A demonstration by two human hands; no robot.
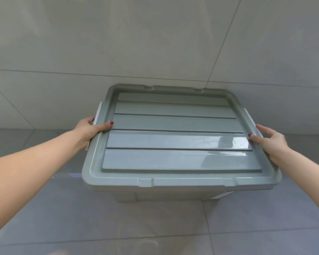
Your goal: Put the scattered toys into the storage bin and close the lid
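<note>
A grey-green storage bin (166, 195) stands on the tiled floor against the wall, and its ribbed grey-green lid (175, 138) lies flat over it. My left hand (89, 130) grips the lid's left edge, thumb on top beside a white side latch (98, 112). My right hand (271, 144) holds the lid's right edge, thumb on the rim, fingers down over the side by the other white latch (251, 122). No toys are in view; the bin's inside is hidden by the lid.
A light tiled wall (155, 43) rises directly behind the bin. Grey glossy floor tiles (118, 227) spread in front and to both sides. My forearms reach in from the lower left and lower right.
</note>
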